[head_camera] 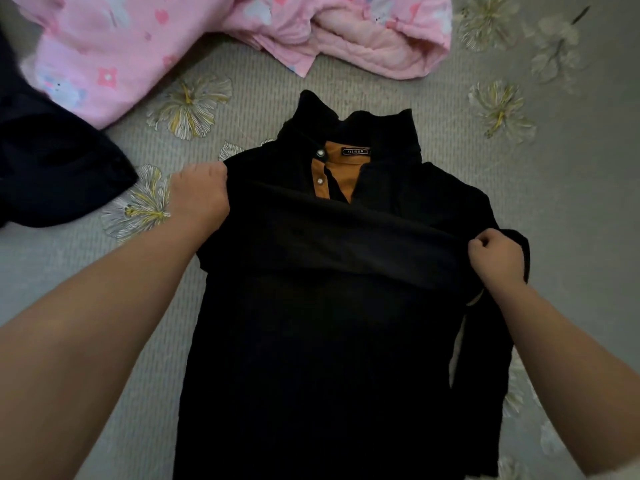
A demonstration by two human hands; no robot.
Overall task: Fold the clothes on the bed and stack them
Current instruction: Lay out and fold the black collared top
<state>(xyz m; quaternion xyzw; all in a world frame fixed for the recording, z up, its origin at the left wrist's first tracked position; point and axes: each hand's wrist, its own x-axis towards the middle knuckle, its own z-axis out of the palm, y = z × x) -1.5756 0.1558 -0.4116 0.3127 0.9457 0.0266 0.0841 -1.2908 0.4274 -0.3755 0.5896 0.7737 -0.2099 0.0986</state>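
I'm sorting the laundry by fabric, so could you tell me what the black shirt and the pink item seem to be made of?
Black shirt: probably a soft matte knit, perhaps cotton; it drapes limply between the left hand and right hand, without sheen. Its weave is too dark to confirm.
Pink item: seemingly quilted, padded cotton; puffy folds with stitched lines and a dull printed surface.

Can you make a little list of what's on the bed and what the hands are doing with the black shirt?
shirt: black shirt lies collar away from the person, orange lining at the neck
left hand: left hand grips the shirt's left edge
right hand: right hand pinches the shirt's right edge
fold: a lifted band of fabric runs between the hands
nearby: pink quilt at the top, dark garment at left
surface: grey flowered bedsheet
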